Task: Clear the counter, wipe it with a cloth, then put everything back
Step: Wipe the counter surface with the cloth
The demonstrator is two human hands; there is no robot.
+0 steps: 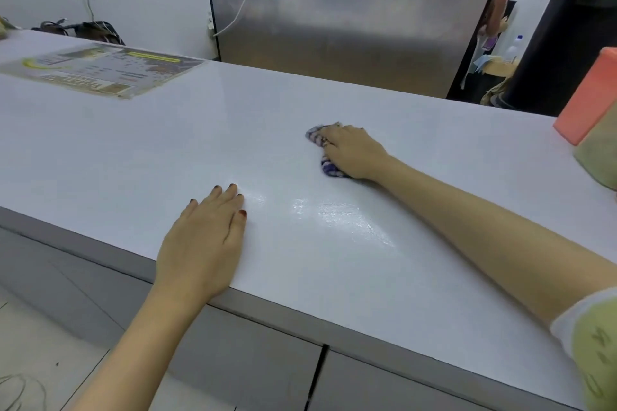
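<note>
Starting at the near side, the counter (133,143) has a front edge that runs on a slant from mid-left to lower right. Grey cabinet doors (253,360) sit below it, with a dark seam between two of them.

The left hand (203,243) lies flat on the white top just inside that edge, with the wrist crossing it. Its fingers are straight and close together and hold nothing. Wet streaks (340,213) shine on the surface just right of this hand.

The right arm reaches in from the lower right, a green sleeve (594,354) at its upper end. The right hand (354,152) sits mid-counter, well apart from the left. Its fingers are curled down onto a blue-and-white striped cloth (315,136). The cloth is bunched under the palm, pressed to the counter, and shows at the fingertips and beside the heel of the hand.

A wide stretch of white surface lies between the hands and the left end. A laminated printed sheet (96,68) lies flat there, near the far edge. Its print is yellow and brown, and the wording is too blurred to read.

At the right end, an orange container (587,97) stands close to the far edge.

Beyond the far edge stands a brushed steel panel (350,17) with a white cable (247,0) hanging down it. A black bin (567,43) stands to its right.
</note>
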